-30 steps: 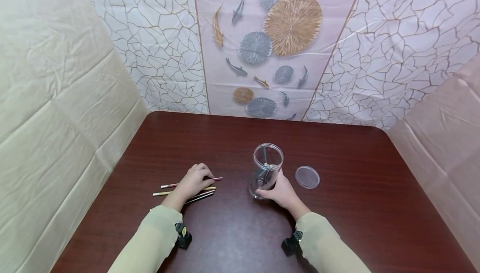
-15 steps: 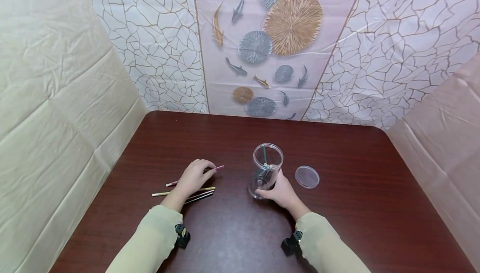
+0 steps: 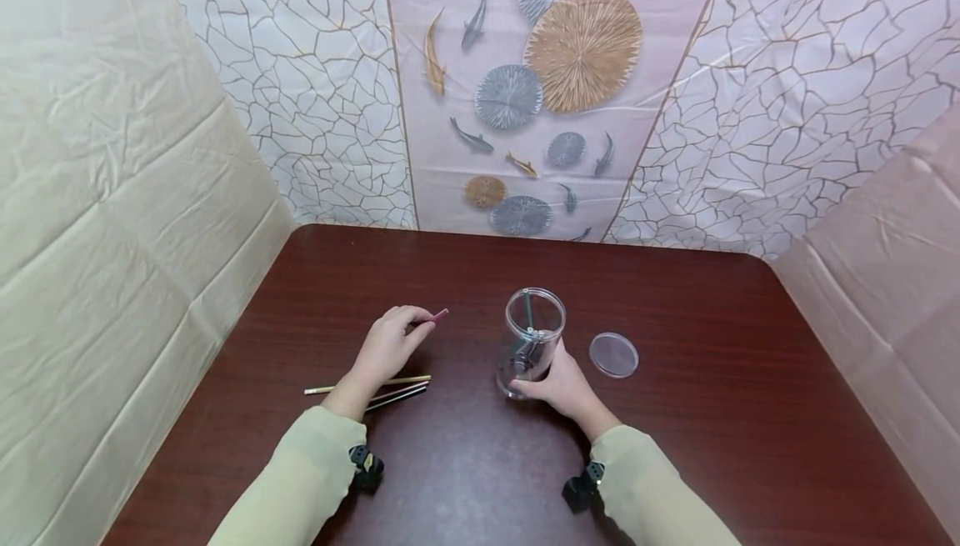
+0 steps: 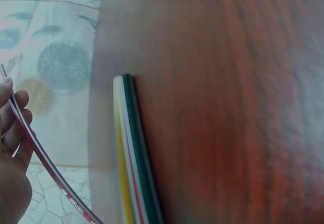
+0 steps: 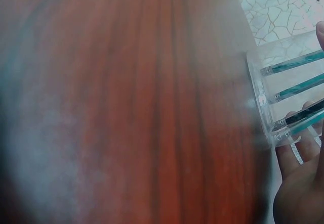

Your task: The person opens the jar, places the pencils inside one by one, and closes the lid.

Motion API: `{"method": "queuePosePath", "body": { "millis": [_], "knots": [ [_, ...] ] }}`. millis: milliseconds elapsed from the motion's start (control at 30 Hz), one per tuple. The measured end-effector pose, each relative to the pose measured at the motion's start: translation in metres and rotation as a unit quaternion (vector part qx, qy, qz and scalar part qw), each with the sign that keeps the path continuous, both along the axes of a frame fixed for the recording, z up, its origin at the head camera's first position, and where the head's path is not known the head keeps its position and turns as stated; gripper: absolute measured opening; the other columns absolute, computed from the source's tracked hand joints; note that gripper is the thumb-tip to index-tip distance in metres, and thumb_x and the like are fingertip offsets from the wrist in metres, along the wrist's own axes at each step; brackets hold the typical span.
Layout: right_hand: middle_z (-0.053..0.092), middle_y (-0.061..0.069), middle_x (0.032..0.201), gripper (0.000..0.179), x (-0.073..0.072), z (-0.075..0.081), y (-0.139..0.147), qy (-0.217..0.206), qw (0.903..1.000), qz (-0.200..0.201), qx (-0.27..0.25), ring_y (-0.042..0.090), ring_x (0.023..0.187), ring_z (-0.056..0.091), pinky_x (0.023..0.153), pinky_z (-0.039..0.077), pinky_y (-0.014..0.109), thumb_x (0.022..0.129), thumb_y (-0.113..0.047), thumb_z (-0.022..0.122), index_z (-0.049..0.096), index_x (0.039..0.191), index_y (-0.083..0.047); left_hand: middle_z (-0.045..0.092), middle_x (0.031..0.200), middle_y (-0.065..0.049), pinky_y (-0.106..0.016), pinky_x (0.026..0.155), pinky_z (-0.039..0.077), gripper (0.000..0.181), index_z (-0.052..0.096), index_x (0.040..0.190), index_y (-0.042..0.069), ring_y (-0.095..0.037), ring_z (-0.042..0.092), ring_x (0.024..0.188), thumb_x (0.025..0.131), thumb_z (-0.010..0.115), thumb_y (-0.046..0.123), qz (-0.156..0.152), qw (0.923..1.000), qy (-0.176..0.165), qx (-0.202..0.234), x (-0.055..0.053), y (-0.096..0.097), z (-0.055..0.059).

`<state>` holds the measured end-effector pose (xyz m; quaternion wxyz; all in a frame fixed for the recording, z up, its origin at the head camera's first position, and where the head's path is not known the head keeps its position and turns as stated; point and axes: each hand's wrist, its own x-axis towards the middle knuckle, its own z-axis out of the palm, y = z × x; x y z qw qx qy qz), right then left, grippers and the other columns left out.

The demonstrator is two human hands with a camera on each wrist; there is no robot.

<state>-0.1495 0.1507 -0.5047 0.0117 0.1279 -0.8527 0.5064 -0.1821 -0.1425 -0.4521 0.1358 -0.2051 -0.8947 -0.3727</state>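
My left hand pinches a red pencil between thumb and fingers, raised above the table. In the head view only the pencil's tip shows past the fingertips. Below that hand lie a yellow pencil and several others, among them a dark pencil; the wrist partly covers them. My right hand grips a clear jar round its lower side, thumb in front. The jar stands upright and open-topped, with several pencils inside, some green and one dark.
A clear round lid lies flat on the dark red-brown table, right of the jar. Patterned cloth hangs behind the table's far edge, and plain cloth borders the left side.
My left hand has lifted the red pencil off the table and moved it away from me, apart from the other pencils. The right hand and the jar have stayed in place.
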Motion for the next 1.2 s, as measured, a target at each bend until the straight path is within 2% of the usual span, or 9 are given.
{"method": "queuePosePath", "body": {
  "millis": [167,433,533,667,767,933,1200],
  "knots": [
    [0.066,0.006,0.100,0.078,0.001,0.003,-0.001,-0.013,0.9999,-0.008,0.001,0.017,0.098,0.059,0.088,0.043,0.033,0.065,-0.019,0.087,0.037,0.124,-0.008,0.066,0.092,0.000,-0.035,0.074,0.050,0.010,0.068,0.096,0.011,-0.018,0.059,0.087,0.087,0.068,0.015,0.008,0.9996,0.010,0.026,0.002,0.005,0.012],
    [0.064,0.016,0.103,0.074,0.017,0.035,-0.009,0.018,0.9998,-0.002,0.008,0.026,0.099,0.060,0.087,0.045,0.037,0.067,-0.011,0.084,0.036,0.123,0.000,0.066,0.088,-0.001,-0.034,0.070,0.051,0.010,0.069,0.094,0.009,-0.017,0.059,0.082,0.085,0.070,0.013,0.014,0.9954,0.050,0.080,0.005,0.015,0.030],
    [0.064,0.015,0.105,0.076,0.014,0.026,-0.006,0.043,0.9988,0.002,0.023,0.023,0.100,0.059,0.086,0.045,0.034,0.070,-0.017,0.083,0.035,0.126,-0.001,0.066,0.087,-0.002,-0.033,0.069,0.049,0.014,0.069,0.097,0.008,-0.017,0.059,0.083,0.084,0.071,0.011,0.017,0.9935,0.061,0.095,0.007,0.018,0.035],
    [0.062,0.015,0.108,0.079,0.012,0.022,-0.005,0.056,0.9982,0.005,0.019,0.023,0.100,0.059,0.086,0.044,0.034,0.069,-0.017,0.083,0.033,0.128,-0.002,0.067,0.088,-0.005,-0.034,0.068,0.047,0.023,0.067,0.106,0.005,-0.019,0.060,0.084,0.084,0.070,0.009,0.027,0.9899,0.081,0.112,0.009,0.021,0.046],
    [0.062,0.013,0.110,0.082,0.010,0.020,-0.005,0.035,0.9994,-0.005,0.003,0.024,0.102,0.058,0.089,0.043,0.039,0.066,-0.013,0.085,0.034,0.130,-0.006,0.067,0.088,-0.007,-0.035,0.066,0.045,0.023,0.067,0.106,0.003,-0.020,0.060,0.083,0.083,0.070,0.008,0.030,0.9870,0.098,0.124,0.010,0.023,0.055],
    [0.063,0.007,0.109,0.084,0.001,0.001,-0.001,0.020,0.9997,-0.012,0.003,0.018,0.103,0.058,0.091,0.043,0.036,0.064,-0.022,0.087,0.036,0.130,-0.013,0.066,0.087,-0.007,-0.033,0.066,0.044,0.020,0.068,0.101,0.003,-0.021,0.060,0.083,0.082,0.072,0.007,0.033,0.9847,0.101,0.138,0.011,0.027,0.065],
    [0.064,0.006,0.105,0.081,0.001,0.000,0.000,0.019,0.9997,-0.013,0.000,0.019,0.101,0.059,0.089,0.044,0.040,0.063,-0.026,0.087,0.037,0.125,-0.011,0.066,0.087,-0.007,-0.031,0.066,0.043,0.017,0.069,0.098,0.004,-0.020,0.060,0.083,0.082,0.072,0.009,0.029,0.9811,0.104,0.160,0.012,0.034,0.074]
  ]
}}
